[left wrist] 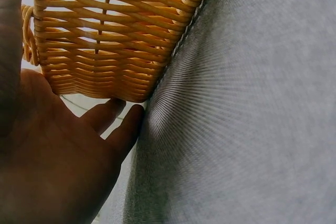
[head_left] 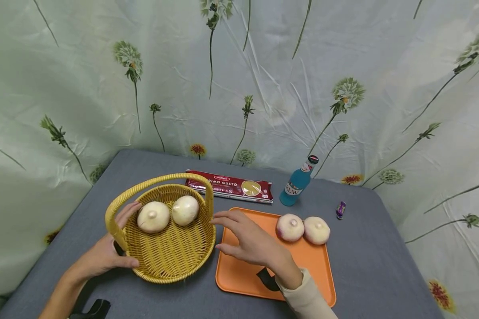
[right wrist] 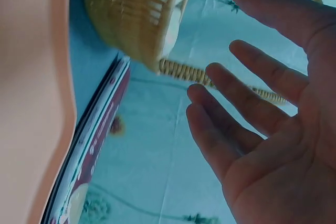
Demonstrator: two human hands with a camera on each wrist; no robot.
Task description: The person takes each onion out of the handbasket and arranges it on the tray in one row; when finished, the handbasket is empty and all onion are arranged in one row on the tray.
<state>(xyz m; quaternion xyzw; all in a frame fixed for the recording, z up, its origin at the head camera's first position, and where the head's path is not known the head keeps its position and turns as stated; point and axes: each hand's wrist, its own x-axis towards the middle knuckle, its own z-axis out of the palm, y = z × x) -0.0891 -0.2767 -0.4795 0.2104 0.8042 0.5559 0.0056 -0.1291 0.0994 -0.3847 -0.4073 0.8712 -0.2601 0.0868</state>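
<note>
Right grip (head_left: 251, 239) partly hides tray (head_left: 239, 277); bottle (head_left: 297, 184), packet (head_left: 231, 187) beyond.

yellow wicker basket (head_left: 169, 252) | mouth up (handle (head_left: 175, 176) raised) | two pale bulbs (head_left: 153, 217) inside | on gray tabletop (head_left: 375, 266)

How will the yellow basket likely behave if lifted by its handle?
The yellow basket is probably light for its size, since its weave shows gaps. It may tip away from the person: both white bulbs sit toward its far side. They could roll, being rounded with open floor beside them.
</note>
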